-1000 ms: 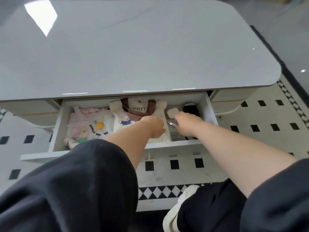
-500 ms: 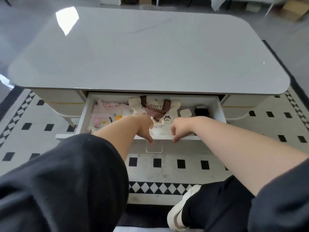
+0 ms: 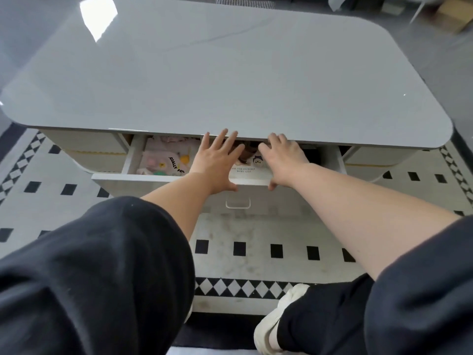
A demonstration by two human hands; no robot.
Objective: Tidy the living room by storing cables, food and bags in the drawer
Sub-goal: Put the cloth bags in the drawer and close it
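The white drawer (image 3: 163, 178) under the grey coffee table (image 3: 230, 78) stands only partly open. Inside it lie a pink printed bag (image 3: 163, 160) on the left and a cream bag with a small bear print (image 3: 252, 166) in the middle. My left hand (image 3: 217, 160) and my right hand (image 3: 281, 157) both rest flat on the drawer's front edge, fingers straight and spread over the opening, thumbs hooked on the front panel. Neither hand holds anything. The drawer's right part is hidden under the tabletop and my right hand.
A small white handle (image 3: 238, 203) sits on the drawer front below my hands. A black-and-white patterned rug (image 3: 256, 249) covers the floor. My dark-trousered knees and a white shoe (image 3: 276, 321) fill the foreground. A cardboard box (image 3: 453, 17) stands far back right.
Both hands came out of the drawer and now lie flat on its front edge. The drawer has slid inward, so less of its contents shows.
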